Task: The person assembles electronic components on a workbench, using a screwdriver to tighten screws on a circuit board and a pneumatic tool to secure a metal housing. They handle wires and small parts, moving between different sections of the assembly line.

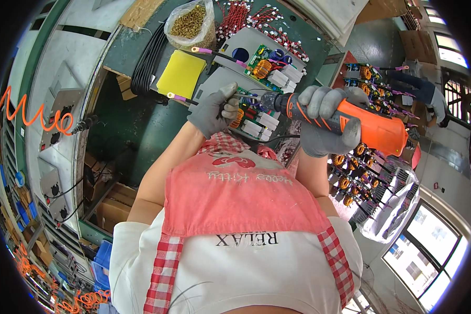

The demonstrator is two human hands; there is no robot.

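My right hand (327, 118), in a grey glove, is wrapped round an orange and black power screwdriver (377, 128) lying almost level. Its chuck and bit (248, 97) point left toward my left hand (217, 107). That hand, also gloved, is closed with thumb and fingers pinched by the bit's tip; whatever is between them is hidden. Below the bit and partly covered by my hands lies a circuit board (260, 121) with a copper coil and white blocks. A second board on a grey metal plate (277, 68) sits just beyond it. Black leads with purple-sleeved ring terminals (179, 98) stick out leftward.
On the green bench lie a yellow pad (180, 73), a bundle of black cables (148, 65), a clear bag of brass-coloured parts (191, 25) and red-black wires (235, 18). Many similar boards (358, 167) are stacked at right. Another person (429, 97) bends over farther right.
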